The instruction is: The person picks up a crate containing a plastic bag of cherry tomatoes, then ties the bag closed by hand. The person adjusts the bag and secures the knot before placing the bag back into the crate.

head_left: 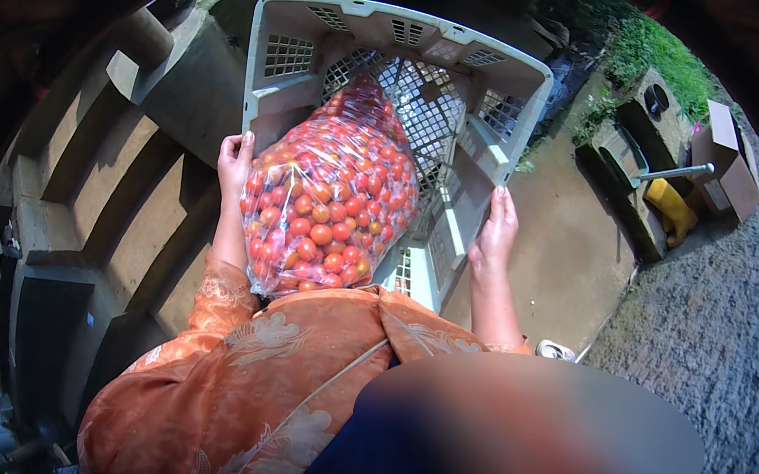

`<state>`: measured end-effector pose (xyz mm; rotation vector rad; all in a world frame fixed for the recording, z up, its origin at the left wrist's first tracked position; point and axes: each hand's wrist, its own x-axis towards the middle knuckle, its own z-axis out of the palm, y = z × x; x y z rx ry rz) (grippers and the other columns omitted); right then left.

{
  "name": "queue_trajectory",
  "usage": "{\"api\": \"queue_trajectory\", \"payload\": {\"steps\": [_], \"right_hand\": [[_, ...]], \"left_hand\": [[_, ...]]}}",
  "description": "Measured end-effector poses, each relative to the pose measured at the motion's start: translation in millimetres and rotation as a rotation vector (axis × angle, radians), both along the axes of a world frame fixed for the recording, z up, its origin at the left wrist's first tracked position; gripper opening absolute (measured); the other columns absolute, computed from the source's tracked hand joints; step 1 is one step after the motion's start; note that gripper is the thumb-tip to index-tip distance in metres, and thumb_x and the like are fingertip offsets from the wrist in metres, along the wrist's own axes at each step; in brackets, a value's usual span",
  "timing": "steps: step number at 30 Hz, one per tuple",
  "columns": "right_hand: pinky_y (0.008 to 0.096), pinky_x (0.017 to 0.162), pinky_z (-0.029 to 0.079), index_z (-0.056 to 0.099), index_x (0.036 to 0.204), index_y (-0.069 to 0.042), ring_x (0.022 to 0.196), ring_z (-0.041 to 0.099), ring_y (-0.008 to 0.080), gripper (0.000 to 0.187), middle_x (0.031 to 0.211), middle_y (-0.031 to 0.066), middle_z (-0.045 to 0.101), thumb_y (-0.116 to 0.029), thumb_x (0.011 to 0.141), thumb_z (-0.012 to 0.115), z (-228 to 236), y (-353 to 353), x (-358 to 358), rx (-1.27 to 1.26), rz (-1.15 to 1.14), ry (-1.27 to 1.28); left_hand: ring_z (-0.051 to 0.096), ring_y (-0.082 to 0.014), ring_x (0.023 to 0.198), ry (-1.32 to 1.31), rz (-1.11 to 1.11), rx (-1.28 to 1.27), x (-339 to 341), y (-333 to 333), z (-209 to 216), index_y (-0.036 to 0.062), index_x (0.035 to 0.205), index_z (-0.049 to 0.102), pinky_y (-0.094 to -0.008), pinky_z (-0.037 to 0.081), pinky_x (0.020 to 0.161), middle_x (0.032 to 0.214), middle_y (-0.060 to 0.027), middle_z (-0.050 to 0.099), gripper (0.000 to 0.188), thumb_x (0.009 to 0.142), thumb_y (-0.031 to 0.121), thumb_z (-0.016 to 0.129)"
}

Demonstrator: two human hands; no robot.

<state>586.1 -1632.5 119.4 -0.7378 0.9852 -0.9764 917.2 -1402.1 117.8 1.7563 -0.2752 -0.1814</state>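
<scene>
A pale plastic crate (500, 54) with latticed walls is held between my two hands. Inside it lies a big clear plastic bag of small red tomatoes (329, 215), filling the crate's left side and near end. My left hand (235, 161) is closed on the crate's left rim, close to the bag. On the opposite side, my right hand (495, 230) pinches the right rim with fingers pressed together. The crate's latticed bottom shows to the right of the bag.
Concrete steps (126, 189) descend on the left. To the right are a cardboard box (726, 163), a yellow boot (670, 207) and concrete blocks (616, 199). Rough grey ground (711, 316) runs along the right, with grass (665, 64) beyond. A blurred oval covers the lower right.
</scene>
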Motion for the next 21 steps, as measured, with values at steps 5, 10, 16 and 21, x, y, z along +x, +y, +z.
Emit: {"api": "queue_trajectory", "payload": {"steps": [5,10,16,21], "right_hand": [[0.0247,0.089,0.040,0.053,0.120,0.004,0.099,0.052,0.0097,0.036,0.108,0.0042,0.059,-0.019,0.093,0.055,-49.9,-76.3,60.9,0.050,-0.118,0.060],[0.0340,0.089,0.046,0.049,0.123,0.003,0.102,0.056,0.0204,0.040,0.114,0.0113,0.057,-0.023,0.093,0.053,-79.5,-139.4,123.9,0.230,-0.323,0.124],[0.0367,0.091,0.046,0.046,0.125,0.003,0.105,0.055,0.0223,0.044,0.117,0.0131,0.056,-0.024,0.092,0.055,-139.4,-233.3,208.5,0.298,-0.384,0.139],[0.0331,0.093,0.043,0.048,0.125,0.003,0.106,0.055,0.0204,0.046,0.119,0.0125,0.056,-0.025,0.090,0.058,-243.8,-309.3,256.6,0.300,-0.427,0.218]], "left_hand": [[0.041,-0.0023,0.062,-0.051,-0.148,-0.014,72.7,-124.6,-30.1,0.0043,0.081,0.054,-0.0201,0.036,0.055,0.069,0.0059,0.048,0.022,0.088,0.023,0.063],[0.048,-0.0081,0.065,0.053,-0.251,0.210,152.8,-267.1,-51.7,0.0018,0.081,0.056,-0.0260,0.042,0.061,0.069,-0.0016,0.055,0.026,0.085,0.026,0.065],[0.050,-0.0098,0.063,0.072,-0.298,0.309,250.4,-390.5,-107.1,0.0020,0.080,0.056,-0.0276,0.043,0.061,0.068,-0.0028,0.056,0.027,0.084,0.027,0.065],[0.050,-0.0104,0.064,0.074,-0.333,0.369,300.6,-477.4,-215.6,0.0015,0.080,0.056,-0.0279,0.043,0.061,0.068,-0.0031,0.057,0.026,0.085,0.025,0.065]]}}
